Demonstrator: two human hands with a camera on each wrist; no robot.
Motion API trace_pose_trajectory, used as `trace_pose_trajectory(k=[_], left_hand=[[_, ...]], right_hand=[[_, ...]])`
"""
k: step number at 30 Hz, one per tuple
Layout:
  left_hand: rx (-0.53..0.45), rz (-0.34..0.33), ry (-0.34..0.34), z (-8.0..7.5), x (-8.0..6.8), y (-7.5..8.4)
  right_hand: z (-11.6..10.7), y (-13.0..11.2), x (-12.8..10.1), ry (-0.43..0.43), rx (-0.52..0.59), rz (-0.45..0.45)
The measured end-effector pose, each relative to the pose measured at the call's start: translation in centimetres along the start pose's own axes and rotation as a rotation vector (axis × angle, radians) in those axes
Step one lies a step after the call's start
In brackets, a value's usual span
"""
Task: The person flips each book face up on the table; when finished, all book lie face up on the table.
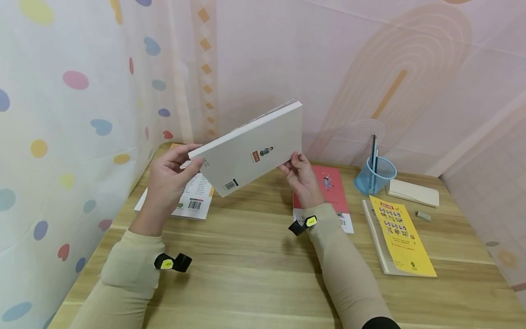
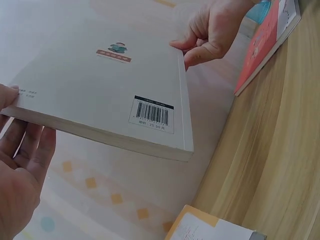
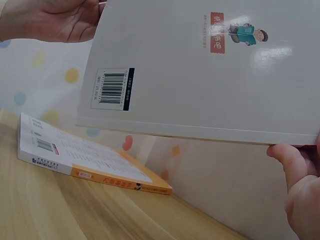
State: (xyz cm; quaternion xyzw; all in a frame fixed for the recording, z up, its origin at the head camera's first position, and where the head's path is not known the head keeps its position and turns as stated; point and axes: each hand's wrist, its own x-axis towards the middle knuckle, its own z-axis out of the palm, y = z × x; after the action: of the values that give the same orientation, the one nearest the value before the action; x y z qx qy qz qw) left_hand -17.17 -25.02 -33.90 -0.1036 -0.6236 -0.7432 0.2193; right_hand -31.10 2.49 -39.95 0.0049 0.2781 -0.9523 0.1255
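Both hands hold up a pale grey paperback book (image 1: pixel 246 153), tilted above the table with its back cover facing me. That cover carries a small cartoon figure and a barcode (image 2: pixel 152 113). My left hand (image 1: pixel 170 180) grips the book's left end, thumb on the cover and fingers behind. At the lower right edge, my right hand (image 1: pixel 302 178) pinches the book near its spine. Below the left hand lies a white and orange book (image 3: pixel 90 160), partly hidden in the head view. A red book (image 1: pixel 328 185) lies under the right hand.
On the right, a yellow book (image 1: pixel 404 237) lies on top of a notebook (image 1: pixel 376 242). Behind them stand a blue mesh pen cup (image 1: pixel 376 176) with pens, a cream-coloured block-like case (image 1: pixel 412 193) and a small eraser (image 1: pixel 423 215). A patterned curtain (image 1: pixel 263 55) borders the wooden table (image 1: pixel 246 274).
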Motion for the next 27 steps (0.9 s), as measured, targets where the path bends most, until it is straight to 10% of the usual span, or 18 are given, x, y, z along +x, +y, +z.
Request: trace_pose_trajectory(k=[14, 27], left_hand=[[0.016, 0.028, 0.049, 0.1, -0.08, 0.27], [0.109, -0.064, -0.061, -0.11, -0.14, -0.04]], right_hand=[[0.15, 0.24, 0.05, -0.018, -0.009, 0.01], [0.18, -0.24, -0.17, 0.03, 0.015, 0.005]])
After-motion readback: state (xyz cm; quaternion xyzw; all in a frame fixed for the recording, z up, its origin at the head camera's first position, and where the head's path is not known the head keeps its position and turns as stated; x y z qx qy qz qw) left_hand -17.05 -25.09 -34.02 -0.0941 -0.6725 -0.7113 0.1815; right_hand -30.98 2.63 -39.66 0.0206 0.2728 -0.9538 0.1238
